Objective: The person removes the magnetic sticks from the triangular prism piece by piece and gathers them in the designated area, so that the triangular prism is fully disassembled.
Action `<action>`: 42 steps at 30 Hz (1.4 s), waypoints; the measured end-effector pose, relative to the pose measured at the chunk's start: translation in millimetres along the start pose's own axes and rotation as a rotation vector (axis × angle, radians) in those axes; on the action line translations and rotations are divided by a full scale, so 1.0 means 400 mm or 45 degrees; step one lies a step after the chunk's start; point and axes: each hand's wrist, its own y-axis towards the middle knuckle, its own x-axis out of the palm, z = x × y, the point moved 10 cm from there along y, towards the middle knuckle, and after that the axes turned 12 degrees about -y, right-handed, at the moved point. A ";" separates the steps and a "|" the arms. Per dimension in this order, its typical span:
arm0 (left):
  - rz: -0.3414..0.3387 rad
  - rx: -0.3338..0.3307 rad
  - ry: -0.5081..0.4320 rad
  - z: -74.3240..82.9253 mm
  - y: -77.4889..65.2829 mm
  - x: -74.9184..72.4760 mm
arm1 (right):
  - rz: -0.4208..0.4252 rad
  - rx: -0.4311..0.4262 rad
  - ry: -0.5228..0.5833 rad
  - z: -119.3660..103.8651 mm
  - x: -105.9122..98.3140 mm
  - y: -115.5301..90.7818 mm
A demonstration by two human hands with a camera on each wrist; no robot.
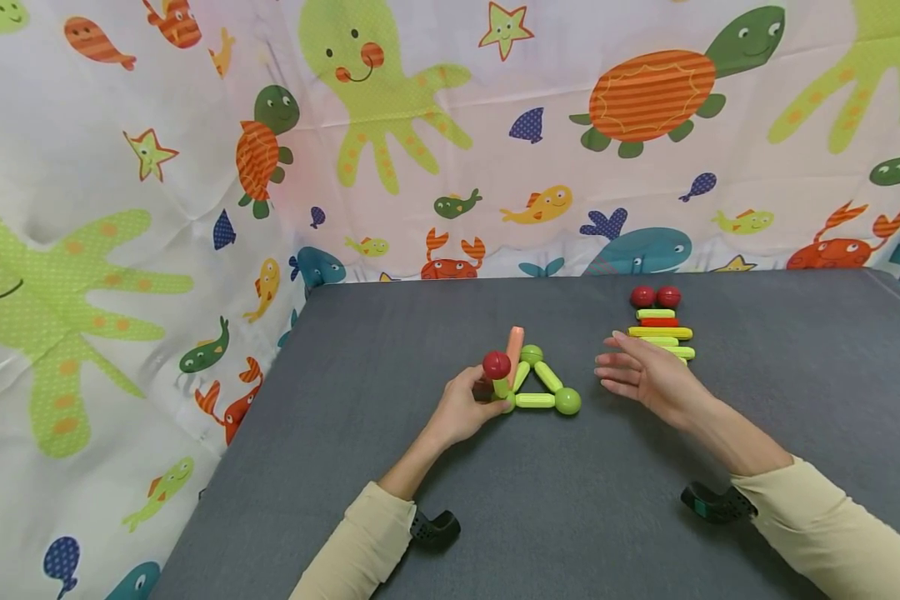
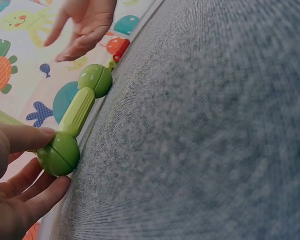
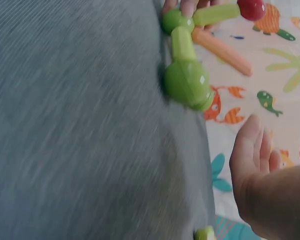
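On the table lies a triangle of yellow-green rods [image 1: 535,401] joined by green balls [image 1: 567,401]. My left hand [image 1: 461,408] grips the green ball [image 2: 60,154] at its left corner between thumb and fingers. From that corner a yellow-green rod rises with a red ball [image 1: 497,365] on its end. A salmon-orange rod [image 1: 516,342] also sticks up there. My right hand [image 1: 656,379] hovers over the table to the right of the triangle, fingers loosely extended, holding nothing; the right wrist view shows the same hand [image 3: 265,185] apart from the toy pieces.
Beyond my right hand lies a column of loose rods [image 1: 660,332], yellow, red and yellow-green, partly hidden by the hand. Two red balls [image 1: 643,297] sit at its far end. A sea-animal curtain [image 1: 420,208] hangs along the back and left edges of the grey table [image 1: 555,517].
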 end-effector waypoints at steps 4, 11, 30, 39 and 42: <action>-0.003 0.011 0.001 0.004 0.000 -0.002 | -0.113 -0.001 0.084 -0.010 0.055 0.020; -0.013 -0.001 0.007 -0.001 0.001 -0.002 | -0.201 -0.012 0.131 -0.028 0.127 0.047; -0.020 -0.012 -0.007 -0.005 0.002 0.002 | -0.332 -0.192 -0.042 -0.063 0.260 0.084; -0.025 -0.041 -0.011 0.002 -0.003 0.001 | -0.356 -0.280 -0.247 -0.064 0.309 0.095; -0.028 -0.050 -0.005 0.002 -0.004 0.000 | -0.357 -0.292 -0.372 -0.059 0.318 0.098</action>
